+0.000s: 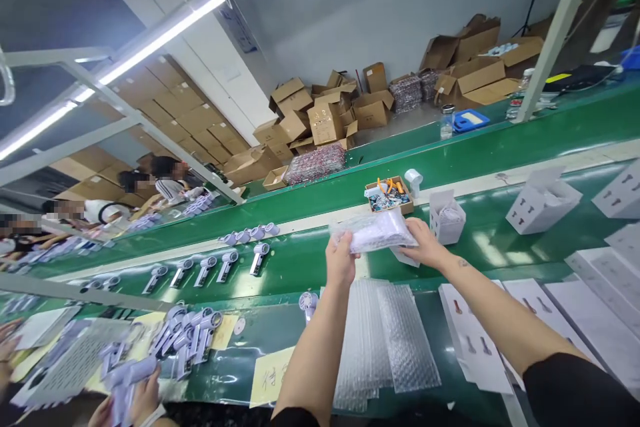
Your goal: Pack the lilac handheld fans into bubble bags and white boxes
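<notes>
A lilac handheld fan in a clear bubble-wrap bag is held up over the green bench, lying nearly level. My left hand pinches its left end, thumb on top. At the other end my right hand has its fingers closed round the bag's edge. A white piece, perhaps a box, shows partly beneath my right hand. Below my arms lies a stack of flat bubble-wrap bags. Beside my left forearm is a bare lilac fan, partly hidden by the arm.
Several fans stand along the green conveyor to the left. A carton of small parts and pliers sits ahead, near open white boxes. Flat printed boxes lie to the right. At lower left, a co-worker's hands hold a fan.
</notes>
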Tool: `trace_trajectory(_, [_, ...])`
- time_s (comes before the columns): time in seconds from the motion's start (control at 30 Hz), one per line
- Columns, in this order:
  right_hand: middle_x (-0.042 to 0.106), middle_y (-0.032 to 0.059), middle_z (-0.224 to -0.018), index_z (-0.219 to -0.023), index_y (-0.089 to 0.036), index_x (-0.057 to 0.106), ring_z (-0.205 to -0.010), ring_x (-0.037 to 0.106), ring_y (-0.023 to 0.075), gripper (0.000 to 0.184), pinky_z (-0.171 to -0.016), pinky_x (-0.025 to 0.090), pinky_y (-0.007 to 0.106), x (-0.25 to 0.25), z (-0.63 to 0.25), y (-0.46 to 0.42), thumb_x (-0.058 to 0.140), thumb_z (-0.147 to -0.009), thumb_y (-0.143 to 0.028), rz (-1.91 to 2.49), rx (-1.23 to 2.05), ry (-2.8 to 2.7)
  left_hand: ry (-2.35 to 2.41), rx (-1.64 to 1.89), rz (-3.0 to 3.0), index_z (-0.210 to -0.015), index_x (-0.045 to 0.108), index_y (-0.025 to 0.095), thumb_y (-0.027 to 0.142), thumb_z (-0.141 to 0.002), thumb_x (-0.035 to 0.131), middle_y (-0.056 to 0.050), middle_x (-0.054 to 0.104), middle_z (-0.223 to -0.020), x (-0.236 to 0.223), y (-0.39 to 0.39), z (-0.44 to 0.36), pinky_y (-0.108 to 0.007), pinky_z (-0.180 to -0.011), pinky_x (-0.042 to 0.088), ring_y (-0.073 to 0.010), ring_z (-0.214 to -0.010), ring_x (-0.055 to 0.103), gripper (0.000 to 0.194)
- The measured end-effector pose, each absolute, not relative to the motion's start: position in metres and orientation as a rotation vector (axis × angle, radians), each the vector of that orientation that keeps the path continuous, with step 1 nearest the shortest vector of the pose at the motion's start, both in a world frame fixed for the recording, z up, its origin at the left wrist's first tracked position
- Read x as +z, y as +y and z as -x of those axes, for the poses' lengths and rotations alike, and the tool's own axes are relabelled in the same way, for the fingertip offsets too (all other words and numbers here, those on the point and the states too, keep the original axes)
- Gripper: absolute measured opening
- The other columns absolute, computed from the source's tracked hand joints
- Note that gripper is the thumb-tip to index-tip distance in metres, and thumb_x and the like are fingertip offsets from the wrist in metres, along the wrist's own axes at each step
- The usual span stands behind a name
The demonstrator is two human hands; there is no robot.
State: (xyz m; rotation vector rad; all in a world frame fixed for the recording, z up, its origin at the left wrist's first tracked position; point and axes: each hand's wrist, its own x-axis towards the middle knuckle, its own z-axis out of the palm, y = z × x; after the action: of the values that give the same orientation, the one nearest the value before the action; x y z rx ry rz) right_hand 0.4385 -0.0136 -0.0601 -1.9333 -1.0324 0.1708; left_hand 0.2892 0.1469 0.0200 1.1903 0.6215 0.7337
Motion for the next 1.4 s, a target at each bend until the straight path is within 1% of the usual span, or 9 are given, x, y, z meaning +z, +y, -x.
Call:
trace_trajectory(0.17, [0.047,0.0088,-0.112,-0.101,-0.02,0.048,-0.108,0.047,0.0247,0.047,-0.093,0.041,0.038,-0.081,-0.485,0.013,0.07,-0.061,-0.029,1.844,0.331,-1.082,0.796,0.798,-1.546,-0.086,0.054,0.015,0.043,-0.07,0.064,-0.001,0.057,-0.077,-0.015,0.154,-0.331,-0.02,-0.046,0.045,-0.0113,-0.063,0.055,0.034])
trace_trajectory(0.33, [0.051,0.0073,-0.11,-0.106,-0.019,0.053,-0.107,0.049,0.0264,0.057,-0.093,0.041,0.039,-0.094,-0.501,0.003,0.075,-0.055,-0.032,1.791,0.399,-1.066,0.771,0.729,-1.767,-0.084,0.056,0.018,0.045,-0.071,0.064,-0.001,0.059,-0.078,-0.025,0.145,-0.323,-0.021,-0.053,0.048,-0.0128,-0.068,0.057,0.03])
trace_trajectory(0.5, [0.053,0.005,-0.111,-0.119,-0.025,0.054,-0.1,0.054,0.0255,0.075,-0.093,0.042,0.039,-0.091,-0.508,-0.017,0.079,-0.048,-0.033,1.71,0.551,-1.001,0.769,0.734,-1.238,-0.089,0.054,0.016,0.045,-0.066,0.07,0.001,0.057,-0.073,-0.024,0.138,-0.334,-0.017,-0.041,0.039,-0.0088,-0.054,0.052,0.041])
trace_trajectory(0.6, [0.053,0.0046,-0.116,-0.117,-0.026,0.055,-0.103,0.053,0.0256,0.072,-0.093,0.043,0.038,-0.09,-0.508,-0.024,0.078,-0.049,-0.03,1.663,0.602,-0.948,0.791,0.678,-1.096,-0.091,0.055,0.015,0.044,-0.061,0.073,0.0,0.057,-0.075,-0.028,0.139,-0.341,-0.016,-0.038,0.035,-0.008,-0.053,0.051,0.046])
trace_trajectory(0.77, [0.052,0.0055,-0.118,-0.107,-0.024,0.054,-0.107,0.051,0.0246,0.053,-0.095,0.041,0.038,-0.094,-0.503,-0.028,0.071,-0.057,-0.026,1.707,0.644,-0.953,0.901,0.752,-1.665,-0.081,0.053,0.017,0.04,-0.073,0.063,0.001,0.051,-0.07,-0.032,0.134,-0.336,-0.023,-0.05,0.046,-0.0118,-0.06,0.051,0.026])
trace_trajectory(0.93, [0.05,0.0074,-0.123,-0.115,-0.023,0.049,-0.111,0.049,0.0251,0.062,-0.097,0.039,0.039,-0.101,-0.501,-0.023,0.071,-0.057,-0.023,1.737,0.555,-0.981,0.796,0.814,-2.569,-0.08,0.055,0.018,0.017,-0.076,0.054,-0.009,0.053,-0.086,-0.023,0.106,-0.368,-0.036,-0.08,0.046,-0.0226,-0.088,0.052,0.004])
trace_trajectory(1.13, [0.054,0.0081,-0.116,-0.112,-0.021,0.051,-0.109,0.051,0.0282,0.062,-0.095,0.041,0.043,-0.103,-0.501,-0.032,0.074,-0.054,-0.024,1.702,0.516,-0.925,0.502,0.114,-2.874,-0.099,0.055,0.013,0.017,-0.08,0.051,-0.015,0.054,-0.099,-0.031,0.08,-0.419,-0.037,-0.078,0.045,-0.0263,-0.093,0.051,0.019])
trace_trajectory(1.23, [0.055,0.0061,-0.112,-0.11,-0.023,0.049,-0.106,0.053,0.0265,0.058,-0.09,0.045,0.041,-0.104,-0.502,-0.047,0.073,-0.057,-0.025,1.66,0.558,-0.84,0.385,0.024,-2.828,-0.12,0.047,0.013,0.027,-0.084,0.052,-0.017,0.055,-0.109,-0.046,0.073,-0.404,-0.042,-0.084,0.043,-0.0294,-0.105,0.048,0.04])
trace_trajectory(1.4, [0.059,0.0044,-0.105,-0.104,-0.024,0.052,-0.099,0.056,0.0247,0.053,-0.088,0.048,0.039,-0.091,-0.499,-0.052,0.074,-0.056,-0.022,1.633,0.594,-0.766,0.098,0.054,-2.991,-0.129,0.043,0.021,0.017,-0.082,0.051,-0.013,0.058,-0.116,-0.053,0.056,-0.37,-0.064,-0.1,0.018,-0.0368,-0.129,0.026,0.048])
